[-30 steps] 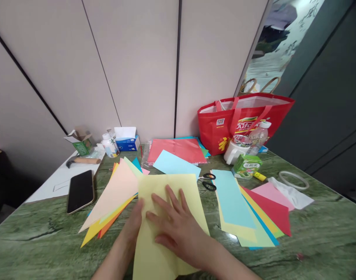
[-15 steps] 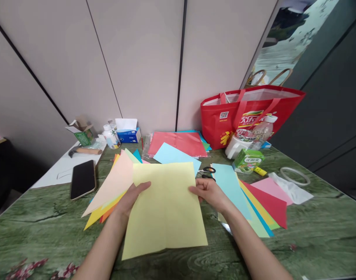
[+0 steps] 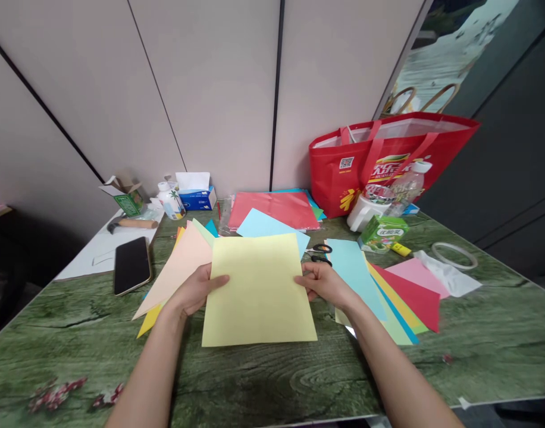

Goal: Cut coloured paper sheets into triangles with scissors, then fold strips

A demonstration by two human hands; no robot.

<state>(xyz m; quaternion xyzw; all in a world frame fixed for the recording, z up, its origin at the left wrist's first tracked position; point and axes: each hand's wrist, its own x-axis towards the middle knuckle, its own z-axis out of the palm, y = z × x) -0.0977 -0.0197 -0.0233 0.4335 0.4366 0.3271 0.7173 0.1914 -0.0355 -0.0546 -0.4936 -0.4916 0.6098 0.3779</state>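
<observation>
I hold a pale yellow sheet of paper [image 3: 259, 291] by its two side edges, just above the green table [image 3: 254, 380]. My left hand [image 3: 196, 291] pinches the left edge, thumb on top. My right hand [image 3: 323, 284] grips the right edge with curled fingers. A fan of coloured triangles [image 3: 178, 267] lies under the sheet's left side. Black scissors [image 3: 319, 252] rest just beyond my right hand.
A fan of coloured strips [image 3: 388, 291] lies to the right. A phone [image 3: 132, 264] sits at left, a red paper stack [image 3: 272, 208] and light blue sheet [image 3: 263, 227] behind. Red bag [image 3: 379, 160], bottle [image 3: 404, 187], green carton [image 3: 382, 233], tape ring [image 3: 454, 254], tissue box [image 3: 196, 193] line the back.
A second ago my right hand pressed flat on the folded sheet. Both hands then took its side edges; the sheet now looks shorter and squarer, held nearer the table's middle.
</observation>
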